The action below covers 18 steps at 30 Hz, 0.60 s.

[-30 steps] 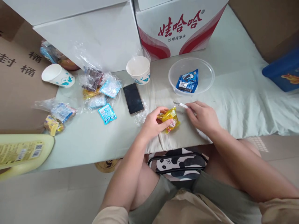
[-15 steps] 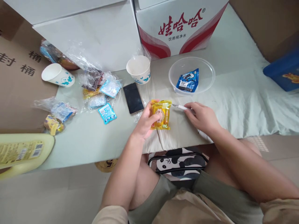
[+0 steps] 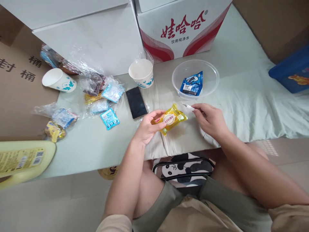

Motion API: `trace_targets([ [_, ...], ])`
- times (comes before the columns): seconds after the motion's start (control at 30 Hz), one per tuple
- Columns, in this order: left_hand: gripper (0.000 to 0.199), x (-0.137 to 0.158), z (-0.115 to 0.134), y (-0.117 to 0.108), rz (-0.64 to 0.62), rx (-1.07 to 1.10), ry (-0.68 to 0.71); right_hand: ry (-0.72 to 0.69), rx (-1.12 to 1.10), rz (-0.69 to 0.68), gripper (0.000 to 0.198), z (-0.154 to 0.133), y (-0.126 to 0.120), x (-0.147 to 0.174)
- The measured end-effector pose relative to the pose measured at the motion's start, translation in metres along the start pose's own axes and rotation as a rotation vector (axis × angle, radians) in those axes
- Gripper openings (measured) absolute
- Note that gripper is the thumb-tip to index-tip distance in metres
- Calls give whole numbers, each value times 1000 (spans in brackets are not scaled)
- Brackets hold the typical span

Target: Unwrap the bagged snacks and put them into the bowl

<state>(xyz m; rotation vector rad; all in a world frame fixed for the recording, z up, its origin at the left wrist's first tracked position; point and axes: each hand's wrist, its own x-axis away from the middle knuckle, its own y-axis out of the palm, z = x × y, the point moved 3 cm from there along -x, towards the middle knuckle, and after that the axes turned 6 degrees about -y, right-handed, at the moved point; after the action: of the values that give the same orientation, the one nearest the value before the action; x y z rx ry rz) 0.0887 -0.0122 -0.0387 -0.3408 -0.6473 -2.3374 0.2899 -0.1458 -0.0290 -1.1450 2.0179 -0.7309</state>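
My left hand point(image 3: 152, 126) is closed around the left end of a yellow plastic bread packet point(image 3: 174, 120), thumb on its front. The packet is tilted, its free corner pointing up and right, and looks sealed. My right hand point(image 3: 209, 120) pinches a small knife with a white handle point(image 3: 190, 108). Its thin blade points left, close to the packet's upper right corner; whether they touch I cannot tell. Beyond the hands stands a clear plastic bowl point(image 3: 212, 87) with blue snack packets point(image 3: 192, 84) in it. A black phone point(image 3: 136, 102) lies left of the packet.
A paper cup point(image 3: 142, 75) stands behind the phone; another paper cup point(image 3: 59, 80) lies on its side at left. Several wrappers and a light-blue packet point(image 3: 109, 118) lie between. White boxes point(image 3: 178, 35) line the back. A yellow jug point(image 3: 26, 159) is at front left, a blue container point(image 3: 291, 74) at right.
My left hand has turned the bread packet from upright to slanted, its free end now up and right. The knife has moved slightly up and right with my right hand.
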Motion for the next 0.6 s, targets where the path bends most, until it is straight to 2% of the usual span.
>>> trace_targets([
  [0.1, 52, 1, 0, 0, -14, -74, 10, -129, -100, -54, 30, -8, -1, 2],
  [0.23, 56, -1, 0, -2, 122, -270, 82, -291, -129, -208, 33, -16, 6, 6],
  [0.37, 55, -3, -1, -2, 175, -317, 107, -286, -65, -241, 36, -15, 11, 7],
  [0.6, 55, -4, 1, -11, 203, -101, 160, -223, -78, -244, 37, -4, 4, 2],
])
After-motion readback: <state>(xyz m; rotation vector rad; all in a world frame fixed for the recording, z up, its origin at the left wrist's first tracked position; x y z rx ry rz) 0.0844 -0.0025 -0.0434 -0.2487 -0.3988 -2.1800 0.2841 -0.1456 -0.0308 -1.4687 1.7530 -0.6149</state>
